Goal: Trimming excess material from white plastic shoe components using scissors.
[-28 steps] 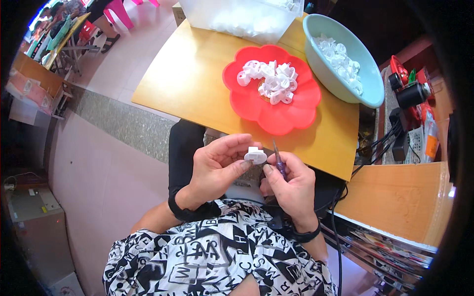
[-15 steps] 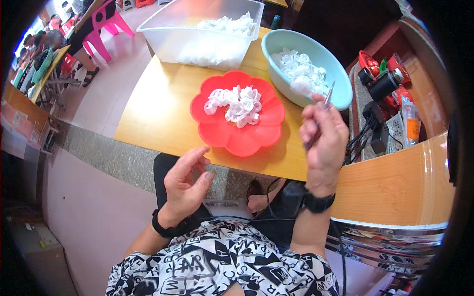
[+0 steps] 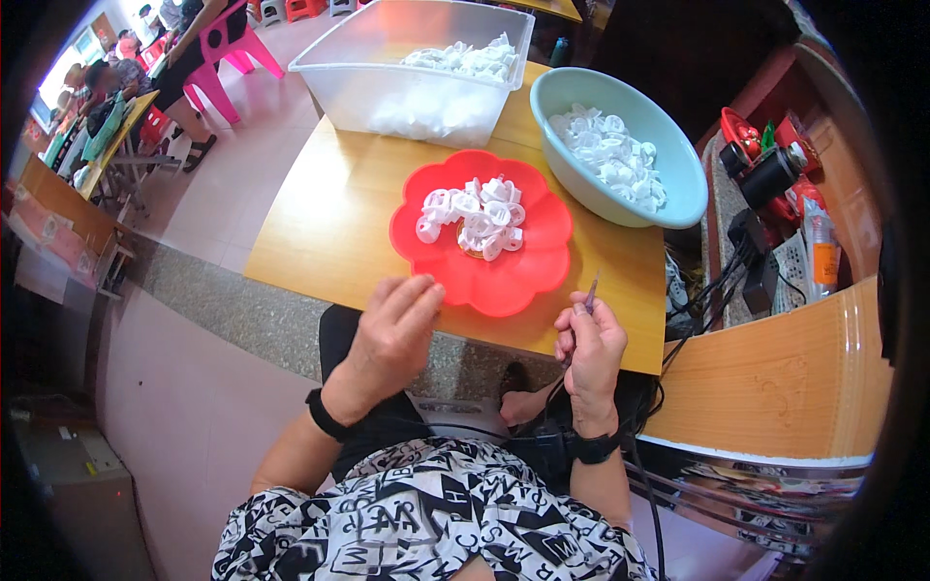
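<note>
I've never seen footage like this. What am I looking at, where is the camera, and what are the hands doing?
There is no machine here: a fisheye camera worn on a person's head looks down at their own two hands, so straight edges bend. On the wooden table stand a red flower-shaped plate heaped with small white plastic parts, a teal bowl and a clear tub holding more. The left hand reaches, empty, toward the plate. The right hand grips a thin pointed tool.
</note>
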The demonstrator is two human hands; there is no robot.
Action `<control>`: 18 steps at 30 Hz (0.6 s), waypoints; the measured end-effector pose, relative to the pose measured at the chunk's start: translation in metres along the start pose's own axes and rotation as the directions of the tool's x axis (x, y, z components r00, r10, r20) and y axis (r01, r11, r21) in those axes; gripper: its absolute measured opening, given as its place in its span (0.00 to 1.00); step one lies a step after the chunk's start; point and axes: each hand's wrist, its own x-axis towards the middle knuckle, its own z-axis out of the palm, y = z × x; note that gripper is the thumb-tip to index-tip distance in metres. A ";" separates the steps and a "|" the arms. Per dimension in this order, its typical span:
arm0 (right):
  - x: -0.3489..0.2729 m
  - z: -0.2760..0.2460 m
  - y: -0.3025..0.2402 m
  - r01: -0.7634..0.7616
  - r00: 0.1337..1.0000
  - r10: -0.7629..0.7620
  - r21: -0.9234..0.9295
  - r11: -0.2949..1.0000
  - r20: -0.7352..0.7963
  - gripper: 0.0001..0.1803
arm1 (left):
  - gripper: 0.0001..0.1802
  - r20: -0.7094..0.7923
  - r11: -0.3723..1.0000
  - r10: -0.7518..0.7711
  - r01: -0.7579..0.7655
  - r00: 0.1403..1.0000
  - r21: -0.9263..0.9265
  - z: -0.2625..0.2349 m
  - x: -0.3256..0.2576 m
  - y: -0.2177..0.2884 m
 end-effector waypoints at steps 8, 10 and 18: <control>0.000 -0.003 0.008 0.025 0.997 -0.021 -0.059 0.998 0.068 0.11 | 0.18 -0.036 0.973 -0.091 0.081 0.995 -0.216 -0.006 0.018 0.015; -0.001 -0.004 0.008 0.032 0.997 -0.027 -0.070 0.997 0.070 0.12 | 0.15 -0.069 0.994 -0.109 0.109 0.992 -0.004 -0.007 0.030 0.001; -0.002 -0.005 0.009 0.053 0.993 -0.037 -0.147 0.988 0.113 0.12 | 0.10 0.083 0.967 -0.176 0.157 0.981 0.203 0.010 0.040 -0.018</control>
